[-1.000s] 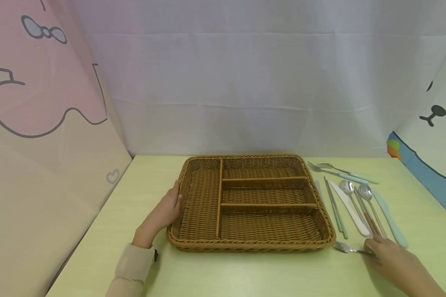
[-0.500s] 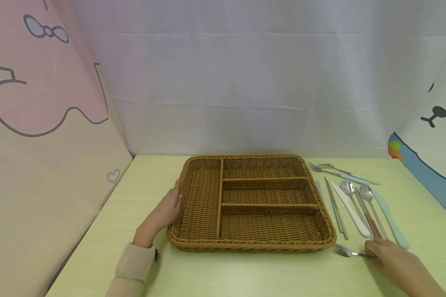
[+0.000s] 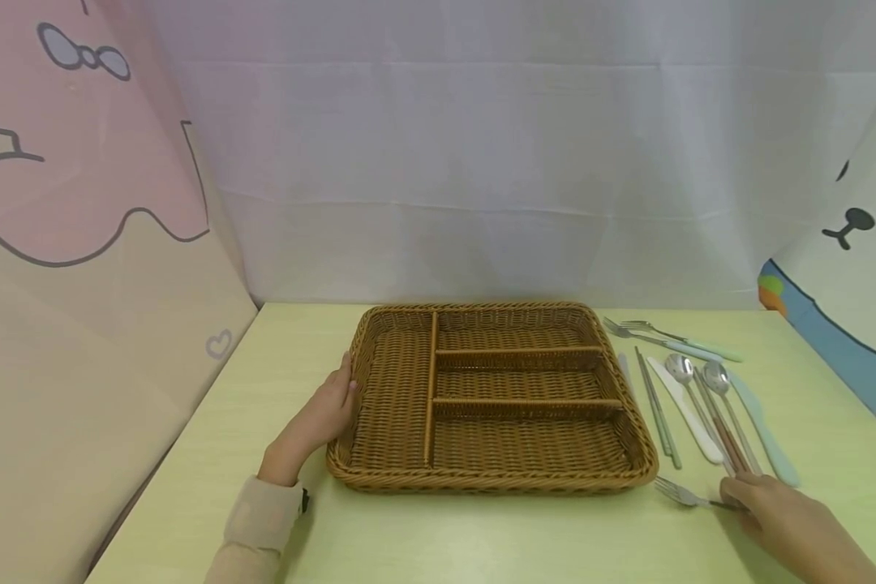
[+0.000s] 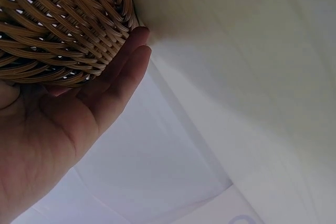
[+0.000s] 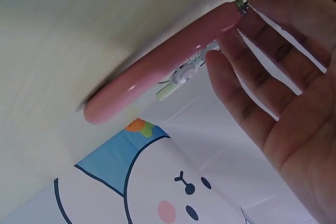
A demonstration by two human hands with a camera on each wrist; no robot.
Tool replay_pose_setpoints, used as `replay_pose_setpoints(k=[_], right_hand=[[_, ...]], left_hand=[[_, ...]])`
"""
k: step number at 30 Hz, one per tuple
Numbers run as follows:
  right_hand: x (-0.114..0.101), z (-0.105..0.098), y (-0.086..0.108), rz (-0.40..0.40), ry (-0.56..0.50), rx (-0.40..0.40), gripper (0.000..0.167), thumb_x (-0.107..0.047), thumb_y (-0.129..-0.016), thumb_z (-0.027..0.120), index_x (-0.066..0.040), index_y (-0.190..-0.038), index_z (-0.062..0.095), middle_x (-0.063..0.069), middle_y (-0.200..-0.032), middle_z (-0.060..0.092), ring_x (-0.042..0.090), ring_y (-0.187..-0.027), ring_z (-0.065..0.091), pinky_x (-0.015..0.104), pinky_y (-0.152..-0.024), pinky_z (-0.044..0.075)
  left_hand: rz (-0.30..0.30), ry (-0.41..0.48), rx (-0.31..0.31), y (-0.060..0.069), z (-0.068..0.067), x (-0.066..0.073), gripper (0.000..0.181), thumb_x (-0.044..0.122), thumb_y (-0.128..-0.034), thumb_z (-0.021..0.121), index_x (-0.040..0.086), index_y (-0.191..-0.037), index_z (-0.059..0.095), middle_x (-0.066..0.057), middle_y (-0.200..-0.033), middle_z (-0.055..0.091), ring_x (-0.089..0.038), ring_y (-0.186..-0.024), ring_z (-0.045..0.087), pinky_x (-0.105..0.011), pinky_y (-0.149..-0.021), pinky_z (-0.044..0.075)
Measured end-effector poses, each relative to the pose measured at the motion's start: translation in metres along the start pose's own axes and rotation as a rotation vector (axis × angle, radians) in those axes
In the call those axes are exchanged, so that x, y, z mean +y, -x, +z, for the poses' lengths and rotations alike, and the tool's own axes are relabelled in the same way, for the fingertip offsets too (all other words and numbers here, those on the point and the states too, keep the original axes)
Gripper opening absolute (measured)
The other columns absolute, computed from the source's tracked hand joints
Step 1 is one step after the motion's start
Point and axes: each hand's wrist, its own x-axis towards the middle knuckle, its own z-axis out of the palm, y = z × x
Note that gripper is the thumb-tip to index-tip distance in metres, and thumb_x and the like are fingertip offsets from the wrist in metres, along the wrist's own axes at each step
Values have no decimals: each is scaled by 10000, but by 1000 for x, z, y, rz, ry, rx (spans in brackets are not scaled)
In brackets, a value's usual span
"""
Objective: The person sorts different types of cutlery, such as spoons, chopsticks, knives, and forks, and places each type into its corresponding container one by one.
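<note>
In the head view, my left hand [image 3: 321, 415] rests against the left side of a brown wicker basket [image 3: 429, 438], its fingers along the outer wall. The left wrist view shows those fingers [image 4: 123, 85] fairly straight against the weave. My right hand [image 3: 792, 519] pinches a fork [image 3: 677, 491] close to the table, right of the basket's front corner. In the right wrist view, thumb and fingertips meet at the neck of its pink handle [image 5: 163, 61]. Chopsticks with brown ends [image 3: 732, 442] and spoons [image 3: 716, 378] lie just beyond this hand.
Wooden dividers [image 3: 432, 389] split the basket into compartments. Right of it lie green chopsticks [image 3: 659, 414], a white-handled knife [image 3: 689, 418], a mint knife [image 3: 766, 434] and two forks [image 3: 672, 345]. A pale curtain [image 3: 438, 186] hangs behind the table, with printed cloth [image 3: 80, 268] at the sides.
My right hand has shifted very slightly toward the lower right, and the fork it pinches has tilted a little. My left hand and the basket stay in place.
</note>
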Motion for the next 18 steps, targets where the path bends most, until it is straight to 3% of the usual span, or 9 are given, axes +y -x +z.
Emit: replay_pose_setpoints(k=[7,14,18], right_hand=[[-1,-4,4,-23,-26,70,366,-34,-668,755,-250,-674,459,-174,-665,418,-14,-569,323,224,-470,351],[1,-6,7,21,-26,22,314,-56,-713,735,-254,-717,492,-162,-707,461,7,-534,324,220,-445,330],[3,-9,9,25,3,49,294,-43,-695,739,-259,-749,547,-164,-730,497,-22,-515,323,194,-417,325]], left_hand=[[1,-10,-3,0,-2,2,542,111,-1010,262,-125,-1416,-8,-391,-1367,275,-486,-1269,317,-561,-1012,336],[-9,1,-11,0,-2,2,542,114,-1010,258,-121,-1418,-11,-394,-1372,266,-487,-1271,311,-562,-1012,335],[-12,5,-16,-1,-1,2,542,115,-1011,256,-119,-1419,-14,-396,-1370,267,-487,-1272,311,-562,-1015,331]])
